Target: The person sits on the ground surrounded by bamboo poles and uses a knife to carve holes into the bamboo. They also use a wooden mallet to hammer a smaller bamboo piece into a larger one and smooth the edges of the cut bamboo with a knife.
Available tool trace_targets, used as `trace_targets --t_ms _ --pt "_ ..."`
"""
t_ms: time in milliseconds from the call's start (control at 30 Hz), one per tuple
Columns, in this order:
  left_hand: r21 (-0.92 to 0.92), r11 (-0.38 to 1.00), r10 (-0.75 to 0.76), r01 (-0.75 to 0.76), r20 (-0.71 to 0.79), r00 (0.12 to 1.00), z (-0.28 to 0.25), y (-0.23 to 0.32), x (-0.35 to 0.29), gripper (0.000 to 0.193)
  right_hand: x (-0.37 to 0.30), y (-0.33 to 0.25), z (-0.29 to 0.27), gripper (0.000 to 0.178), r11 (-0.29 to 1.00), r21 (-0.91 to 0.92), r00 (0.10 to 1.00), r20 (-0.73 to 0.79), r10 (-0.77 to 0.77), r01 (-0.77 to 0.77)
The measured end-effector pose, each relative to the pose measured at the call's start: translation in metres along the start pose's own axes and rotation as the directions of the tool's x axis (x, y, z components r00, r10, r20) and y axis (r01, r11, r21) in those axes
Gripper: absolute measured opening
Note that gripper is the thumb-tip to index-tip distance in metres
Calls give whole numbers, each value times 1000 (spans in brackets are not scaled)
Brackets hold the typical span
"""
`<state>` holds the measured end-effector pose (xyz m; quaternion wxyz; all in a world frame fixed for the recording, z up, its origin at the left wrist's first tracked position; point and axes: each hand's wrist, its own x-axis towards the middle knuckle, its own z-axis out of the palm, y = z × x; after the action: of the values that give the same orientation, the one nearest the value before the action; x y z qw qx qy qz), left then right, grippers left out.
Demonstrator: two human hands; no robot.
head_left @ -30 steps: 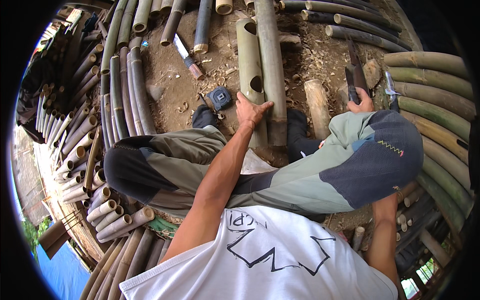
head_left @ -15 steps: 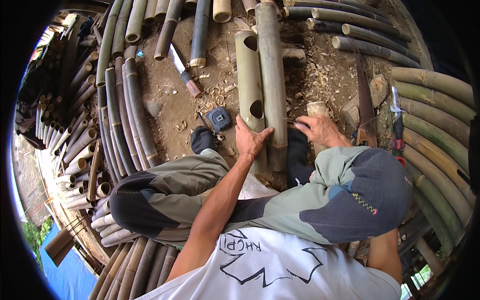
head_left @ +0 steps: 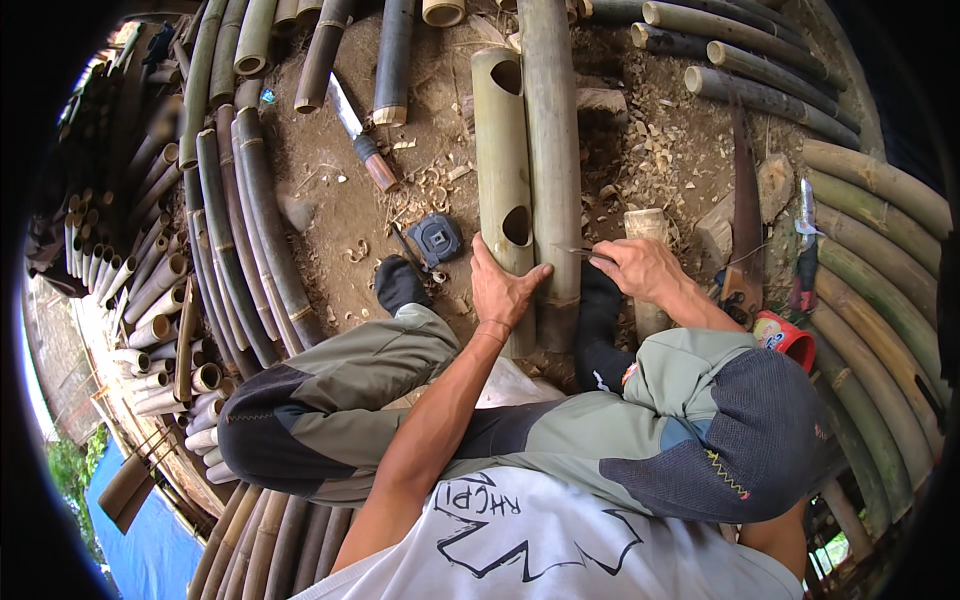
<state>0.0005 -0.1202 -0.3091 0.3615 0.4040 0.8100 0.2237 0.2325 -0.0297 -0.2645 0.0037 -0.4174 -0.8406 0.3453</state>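
Two bamboo lengths lie side by side in front of me, pointing away. On the left is a shorter pale green bamboo tube (head_left: 503,150) with two dark oval holes cut in it. Against its right side rests a longer grey-green bamboo pole (head_left: 552,130). My left hand (head_left: 502,285) grips the near end of the holed tube, its thumb stretched over to the pole. In the closed fingers of my right hand (head_left: 640,268) is a thin pointed metal tool (head_left: 580,251), whose tip reaches over the pole's surface. The tool's handle end is hidden in the hand.
Left of the tube lie a dark tape measure (head_left: 434,240) and a knife (head_left: 362,135) with a wrapped handle. A handsaw (head_left: 745,220), another knife (head_left: 806,240) and a red container (head_left: 785,340) are at right. Bamboo stacks (head_left: 880,260) surround the dirt floor.
My right hand has moved the pointed tool slightly left, further over the long pole. The left hand keeps its grip. The view has shifted a little, showing more of the red container.
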Motion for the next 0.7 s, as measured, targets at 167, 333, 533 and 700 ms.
trace_targets --t_ms 167,333,533,700 --pt "3 1000 6 -6 3 1000 4 4 0 122 -10 -10 -30 27 981 -164 990 85 115 -100" --pt "-4 1000 -1 1 -22 1000 -6 4 3 120 -3 -3 -88 25 943 -24 934 132 331 -331" --pt "7 999 49 -49 9 999 1 9 3 123 74 38 -107 39 936 347 965 -223 139 -55" --pt "44 999 -6 5 14 1000 -4 8 2 124 161 63 -120 36 969 232 963 -268 -22 86"
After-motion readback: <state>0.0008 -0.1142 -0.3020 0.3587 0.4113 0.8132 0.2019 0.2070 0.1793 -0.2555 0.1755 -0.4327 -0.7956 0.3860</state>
